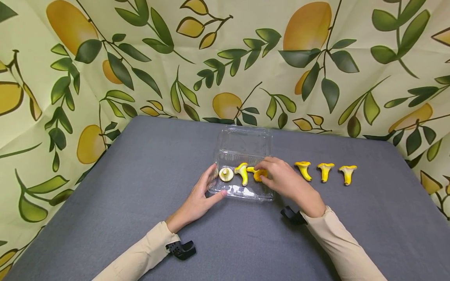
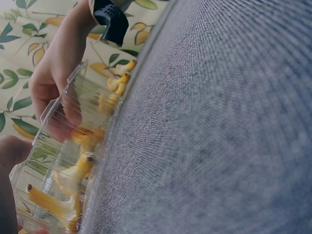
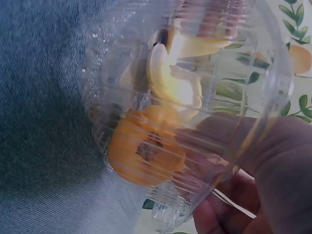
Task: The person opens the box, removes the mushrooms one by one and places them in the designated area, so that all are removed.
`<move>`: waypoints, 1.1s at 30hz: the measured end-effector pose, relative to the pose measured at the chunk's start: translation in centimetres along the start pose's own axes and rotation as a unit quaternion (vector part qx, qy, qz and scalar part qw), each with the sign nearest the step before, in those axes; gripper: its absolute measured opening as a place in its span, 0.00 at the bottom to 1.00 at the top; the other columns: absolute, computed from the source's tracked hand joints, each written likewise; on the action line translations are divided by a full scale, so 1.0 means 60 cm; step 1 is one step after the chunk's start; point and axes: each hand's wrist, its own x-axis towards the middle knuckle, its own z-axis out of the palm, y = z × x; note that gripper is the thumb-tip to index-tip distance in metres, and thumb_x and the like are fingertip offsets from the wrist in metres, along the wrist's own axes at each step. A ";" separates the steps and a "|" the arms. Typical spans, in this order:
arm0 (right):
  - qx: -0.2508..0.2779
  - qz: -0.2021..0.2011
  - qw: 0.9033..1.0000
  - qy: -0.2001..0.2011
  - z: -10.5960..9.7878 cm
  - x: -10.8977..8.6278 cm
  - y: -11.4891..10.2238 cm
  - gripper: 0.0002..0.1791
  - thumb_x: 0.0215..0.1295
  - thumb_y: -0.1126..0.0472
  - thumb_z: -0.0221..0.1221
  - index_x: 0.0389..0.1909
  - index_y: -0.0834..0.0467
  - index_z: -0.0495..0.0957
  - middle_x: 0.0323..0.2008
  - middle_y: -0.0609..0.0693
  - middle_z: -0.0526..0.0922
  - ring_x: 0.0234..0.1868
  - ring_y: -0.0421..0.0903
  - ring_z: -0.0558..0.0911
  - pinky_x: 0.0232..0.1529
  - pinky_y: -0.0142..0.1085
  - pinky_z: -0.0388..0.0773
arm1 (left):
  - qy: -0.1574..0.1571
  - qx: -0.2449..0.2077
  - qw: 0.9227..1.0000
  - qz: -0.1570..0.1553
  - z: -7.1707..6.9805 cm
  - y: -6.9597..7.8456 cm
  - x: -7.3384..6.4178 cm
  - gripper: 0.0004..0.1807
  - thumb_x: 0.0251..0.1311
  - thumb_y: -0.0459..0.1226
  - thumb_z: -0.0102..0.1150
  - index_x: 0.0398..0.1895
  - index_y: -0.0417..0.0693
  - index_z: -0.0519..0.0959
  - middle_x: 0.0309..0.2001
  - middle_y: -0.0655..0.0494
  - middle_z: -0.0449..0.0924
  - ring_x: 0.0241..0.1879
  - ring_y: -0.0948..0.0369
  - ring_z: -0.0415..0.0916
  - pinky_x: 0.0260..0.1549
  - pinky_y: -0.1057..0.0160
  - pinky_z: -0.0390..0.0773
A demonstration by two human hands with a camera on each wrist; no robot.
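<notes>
Nearest us, two pale sleeves carry black wrist mounts (image 1: 181, 249), one at each cuff, over a grey tabletop (image 1: 158, 164). The hands work apart. The left hand (image 1: 198, 200) holds the near left corner of a clear plastic container (image 1: 251, 193), thumb at the near edge and fingers along the left wall.

Inside, we see three mushrooms side by side. The left mushroom (image 1: 226, 175) looks like a pale disc from the head; the left wrist view shows us its yellow stem rising to a dark tip. A yellow mushroom (image 1: 241, 173) lies in the middle. The right hand (image 1: 286, 179) reaches in and pinches the orange mushroom (image 1: 259, 176) at the right. Through the plastic, the right wrist view shows us a rough dark patch on its cap (image 3: 146, 146), which we cannot make out from the head.

To the right, outside, three more mushrooms (image 1: 325, 172) sit spaced in a row; the left wrist view makes them overlap. Farther off, the raised lid (image 1: 246, 141) stands open before a leaf-and-fruit cloth (image 1: 197, 84).
</notes>
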 end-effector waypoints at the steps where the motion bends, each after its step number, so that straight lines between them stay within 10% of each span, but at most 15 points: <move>1: -0.002 -0.002 1.000 -0.002 0.000 0.001 0.001 0.12 0.58 0.70 0.67 0.44 0.62 0.84 0.44 0.55 0.86 0.46 0.53 0.83 0.47 0.49 0.82 | 0.000 0.001 1.000 0.000 0.000 0.001 0.000 0.47 0.63 0.38 0.64 0.79 0.45 0.46 0.78 0.40 0.51 0.76 0.47 0.56 0.73 0.46 0.62; 33: 0.124 0.002 0.992 0.025 0.014 0.014 -0.029 0.06 0.63 0.65 0.66 0.40 0.57 0.85 0.39 0.50 0.87 0.35 0.45 0.87 0.38 0.35 0.86 | -0.003 0.003 1.000 0.000 0.001 -0.005 0.001 0.46 0.65 0.39 0.63 0.80 0.47 0.46 0.78 0.42 0.50 0.76 0.48 0.55 0.72 0.45 0.62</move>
